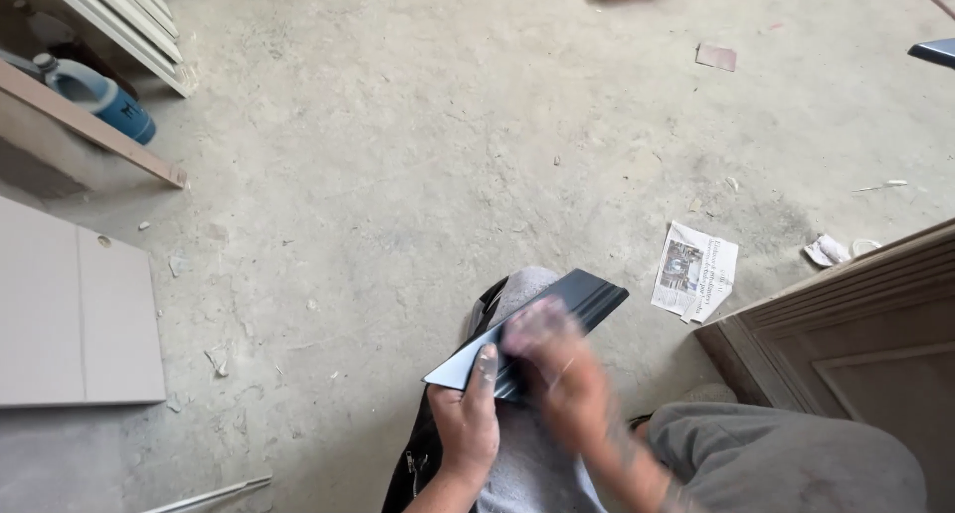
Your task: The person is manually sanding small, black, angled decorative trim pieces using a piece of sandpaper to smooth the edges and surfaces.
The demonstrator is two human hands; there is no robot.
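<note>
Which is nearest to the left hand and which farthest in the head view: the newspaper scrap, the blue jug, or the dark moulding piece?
1. Dark moulding piece: held in the left hand.
2. Newspaper scrap: on the floor, to the right.
3. Blue jug: far upper left, behind a plank.

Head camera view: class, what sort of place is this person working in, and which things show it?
Probably a room under renovation or a carpentry site: a dusty bare concrete floor with scraps, boards leaning on the left, a wooden door panel, and a dark moulding strip in the left hand.

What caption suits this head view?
Left hand holds dark moulding over knee, blurred right hand on it, dusty floor below.
</note>
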